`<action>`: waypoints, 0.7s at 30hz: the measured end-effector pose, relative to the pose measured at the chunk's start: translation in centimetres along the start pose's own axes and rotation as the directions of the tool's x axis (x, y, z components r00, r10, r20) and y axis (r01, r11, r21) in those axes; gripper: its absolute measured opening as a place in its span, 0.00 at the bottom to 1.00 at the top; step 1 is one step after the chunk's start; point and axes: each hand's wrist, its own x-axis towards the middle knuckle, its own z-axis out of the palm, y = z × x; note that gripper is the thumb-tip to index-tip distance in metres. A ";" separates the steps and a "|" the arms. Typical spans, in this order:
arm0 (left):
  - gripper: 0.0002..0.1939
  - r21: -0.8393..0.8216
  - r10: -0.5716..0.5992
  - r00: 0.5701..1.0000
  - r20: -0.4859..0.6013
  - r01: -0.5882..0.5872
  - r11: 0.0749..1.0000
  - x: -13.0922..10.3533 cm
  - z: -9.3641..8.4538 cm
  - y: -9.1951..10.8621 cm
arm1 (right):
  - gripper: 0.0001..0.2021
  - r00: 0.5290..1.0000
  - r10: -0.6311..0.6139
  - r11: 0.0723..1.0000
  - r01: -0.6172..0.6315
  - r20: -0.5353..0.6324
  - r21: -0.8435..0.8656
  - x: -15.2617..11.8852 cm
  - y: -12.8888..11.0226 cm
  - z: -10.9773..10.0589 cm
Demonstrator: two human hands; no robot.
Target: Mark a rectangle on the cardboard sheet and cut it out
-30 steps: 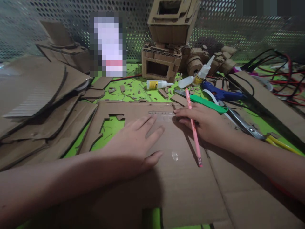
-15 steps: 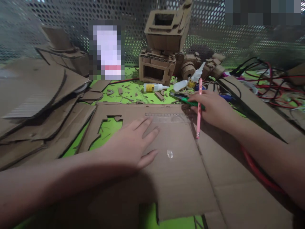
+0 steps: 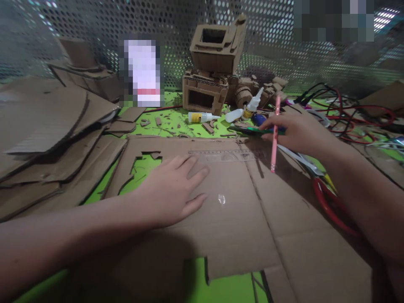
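Note:
My left hand (image 3: 176,187) lies flat with its fingers spread on a large brown cardboard sheet (image 3: 233,235). A clear ruler (image 3: 221,156) rests on the sheet beyond its fingertips. My right hand (image 3: 292,132) is raised over the sheet's right part, its fingers closed on a pink pencil (image 3: 275,141) that hangs nearly upright. A green-handled cutter (image 3: 252,130) reaches left from the same fingers and seems to be held too. Red-handled scissors (image 3: 331,210) lie below my right forearm.
Glue bottles (image 3: 200,118) and cardboard scraps lie on the green surface beyond the sheet. Behind them stands a cardboard box model (image 3: 214,48). Cardboard sheets (image 3: 41,118) are stacked at left. Tangled red and black cables (image 3: 353,113) lie at right.
My right hand has moved right with the pink pencil and the green cutter. The scissors' blades and handle show more now. My left hand stays on the cardboard.

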 end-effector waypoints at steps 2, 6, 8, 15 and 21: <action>0.31 -0.001 -0.002 1.000 0.015 0.002 1.000 0.0 0.0 -0.1 | 0.14 0.996 -0.037 0.999 0.034 0.080 0.039 0.0 -0.9 -0.2; 0.33 0.005 0.000 1.000 0.030 0.000 1.000 0.1 0.1 -0.1 | 0.12 0.961 -0.175 0.978 0.144 0.215 0.150 0.2 -2.5 0.6; 0.33 -0.003 -0.008 0.999 0.035 0.008 1.000 0.2 0.0 -0.1 | 0.11 0.956 -0.139 0.984 0.104 0.259 0.145 0.2 -2.7 1.2; 0.32 -0.067 -0.051 0.993 0.102 0.058 0.996 0.4 -0.4 -0.1 | 0.13 0.977 -0.128 0.984 0.102 0.173 0.148 0.3 -1.8 2.4; 0.33 -0.112 -0.042 0.992 0.118 0.055 0.992 0.5 -0.2 -0.1 | 0.12 0.972 -0.198 0.961 0.167 0.128 0.220 0.2 -2.4 3.1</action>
